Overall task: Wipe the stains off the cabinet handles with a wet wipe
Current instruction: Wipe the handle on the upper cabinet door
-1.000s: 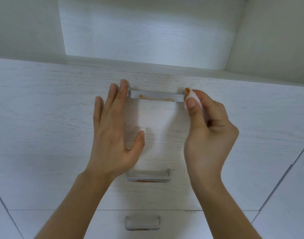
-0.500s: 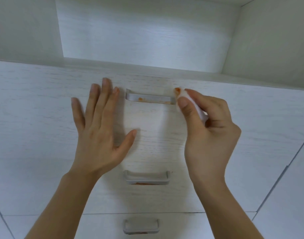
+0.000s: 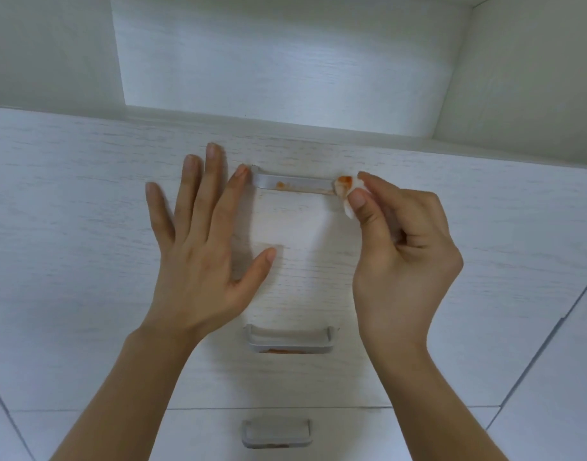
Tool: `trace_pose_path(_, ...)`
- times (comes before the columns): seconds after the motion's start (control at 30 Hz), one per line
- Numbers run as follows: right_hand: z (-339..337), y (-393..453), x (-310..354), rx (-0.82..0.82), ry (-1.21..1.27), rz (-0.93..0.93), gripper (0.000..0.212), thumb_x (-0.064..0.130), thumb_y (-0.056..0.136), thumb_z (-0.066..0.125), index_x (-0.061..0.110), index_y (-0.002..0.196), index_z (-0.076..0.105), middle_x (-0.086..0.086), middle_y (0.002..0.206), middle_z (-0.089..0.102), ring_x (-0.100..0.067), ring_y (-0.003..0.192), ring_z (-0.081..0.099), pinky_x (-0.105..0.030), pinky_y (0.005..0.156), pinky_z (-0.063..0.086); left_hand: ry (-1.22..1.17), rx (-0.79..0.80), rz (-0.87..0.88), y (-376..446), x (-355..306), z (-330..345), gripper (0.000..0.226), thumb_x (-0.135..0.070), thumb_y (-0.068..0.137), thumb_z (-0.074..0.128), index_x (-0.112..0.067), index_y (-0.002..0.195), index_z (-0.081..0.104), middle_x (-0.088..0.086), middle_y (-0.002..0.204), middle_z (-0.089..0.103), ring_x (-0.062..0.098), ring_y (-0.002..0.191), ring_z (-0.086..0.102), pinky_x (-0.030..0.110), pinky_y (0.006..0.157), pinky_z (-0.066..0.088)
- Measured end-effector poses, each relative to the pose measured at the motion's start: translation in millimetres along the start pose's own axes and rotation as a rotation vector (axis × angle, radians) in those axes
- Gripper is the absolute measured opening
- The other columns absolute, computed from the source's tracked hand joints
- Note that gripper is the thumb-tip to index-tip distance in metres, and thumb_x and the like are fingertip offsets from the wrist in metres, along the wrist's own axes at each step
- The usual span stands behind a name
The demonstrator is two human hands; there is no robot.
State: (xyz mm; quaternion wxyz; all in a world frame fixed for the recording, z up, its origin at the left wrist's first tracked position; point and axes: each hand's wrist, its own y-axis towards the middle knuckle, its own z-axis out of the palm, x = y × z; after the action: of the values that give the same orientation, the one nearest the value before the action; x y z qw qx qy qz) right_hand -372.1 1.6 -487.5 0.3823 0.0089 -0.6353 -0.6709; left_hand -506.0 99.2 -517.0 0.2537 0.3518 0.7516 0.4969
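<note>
Right hand (image 3: 401, 247) pinches orange-smeared wet wipe (image 3: 347, 191) at stained top handle (image 3: 293, 184)

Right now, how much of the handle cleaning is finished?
Nothing looks finished yet. The right hand pinches a wet wipe, already smeared orange, at the right end of the top handle, which still shows orange spots. The left hand lies flat on the drawer front, one fingertip at the handle's left end. Left to do: the middle handle and bottom handle, both with orange along their lower edges.
</note>
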Motion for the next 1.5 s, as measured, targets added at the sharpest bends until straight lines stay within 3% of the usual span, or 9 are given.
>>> trace_pose_path(0.13,1.2,0.3,1.0,-0.028,-0.024,-0.092,0.023,0.007,0.085,0.067,0.012,0.107,0.066,-0.004,0.080,0.058,0.008,0.076,0.053,-0.005,0.076,0.042,-0.012,-0.013,0.005,-0.1,1.5,0.6,0.077,-0.050,0.090,0.039,-0.011,0.150,0.011,0.016,0.157,0.005,0.025,0.145,-0.007,0.051,0.112,-0.015)
trace_pose_path(0.3,-2.6,5.1,-4.6,0.029,-0.176,-0.274,0.021,0.009,0.086,0.069,0.006,0.106,0.070,-0.002,0.092,0.049,-0.007,0.076,0.049,-0.008,0.070,0.042,0.008,-0.048,0.006,0.1,1.5,4.8,0.076,-0.051,0.091,0.038,-0.010,0.149,0.012,0.017,0.157,0.007,0.024,0.145,-0.005,0.052,0.112,-0.013)
trace_pose_path(0.47,-9.8,8.5,-11.6,0.102,-0.322,-0.440,0.025,0.001,0.087,0.067,-0.001,0.112,0.066,-0.013,0.095,0.056,-0.018,0.082,0.056,-0.013,0.077,0.046,0.030,-0.083,0.009,0.8,2.0,7.5,0.076,-0.051,0.091,0.038,-0.009,0.149,0.013,0.018,0.156,0.010,0.023,0.145,-0.003,0.052,0.112,-0.012)
trace_pose_path(0.67,-1.0,6.3,-9.0,-0.018,-0.258,-0.377,0.022,0.000,0.086,0.067,-0.003,0.108,0.067,-0.003,0.090,0.051,-0.009,0.078,0.052,-0.007,0.075,0.043,0.037,-0.098,0.011,0.4,1.5,8.9,0.076,-0.052,0.091,0.038,-0.009,0.149,0.014,0.018,0.156,0.011,0.024,0.145,-0.002,0.053,0.112,-0.011)
trace_pose_path(0.83,4.0,3.8,-6.3,0.018,-0.274,-0.410,0.022,-0.003,0.084,0.069,-0.004,0.106,0.068,-0.007,0.087,0.058,-0.011,0.077,0.055,-0.005,0.076,0.043,0.051,-0.112,0.009,0.5,1.3,10.5,0.076,-0.052,0.092,0.037,-0.008,0.149,0.013,0.019,0.156,0.012,0.025,0.145,-0.001,0.055,0.112,-0.009)
trace_pose_path(1.07,0.5,1.3,-0.6,0.069,-0.266,-0.378,0.024,0.002,0.087,0.065,0.000,0.111,0.066,-0.002,0.094,0.050,-0.004,0.081,0.049,-0.005,0.078,0.043,0.058,-0.118,0.016,0.0,2.9,11.4,0.077,-0.053,0.092,0.037,-0.007,0.149,0.012,0.019,0.156,0.013,0.024,0.145,0.000,0.054,0.113,-0.008)
trace_pose_path(1.17,-1.5,4.8,0.1,0.018,-0.265,-0.403,0.023,0.004,0.087,0.067,0.006,0.110,0.067,-0.005,0.091,0.055,-0.003,0.080,0.050,-0.005,0.074,0.041,0.064,-0.125,0.010,0.3,2.7,11.8,0.077,-0.053,0.091,0.039,-0.007,0.149,0.013,0.018,0.155,0.014,0.024,0.145,0.000,0.054,0.113,-0.008)
trace_pose_path(1.33,-4.2,8.8,-9.4,0.062,-0.323,-0.466,0.023,0.006,0.090,0.065,0.004,0.113,0.066,-0.008,0.095,0.059,-0.025,0.084,0.059,-0.024,0.074,0.049,0.062,-0.125,0.002,1.3,2.3,11.6,0.079,-0.051,0.090,0.041,-0.007,0.149,0.012,0.018,0.156,0.013,0.022,0.145,-0.002,0.052,0.113,-0.010)
trace_pose_path(1.5,5.6,3.7,-12.7,-0.005,-0.398,-0.590,0.019,0.009,0.092,0.061,0.006,0.110,0.067,-0.006,0.094,0.066,-0.018,0.087,0.052,-0.034,0.073,0.044,0.090,-0.137,-0.005,1.1,1.2,12.9,0.081,-0.052,0.090,0.041,-0.004,0.148,0.009,0.018,0.155,0.014,0.023,0.144,0.000,0.053,0.113,-0.008)
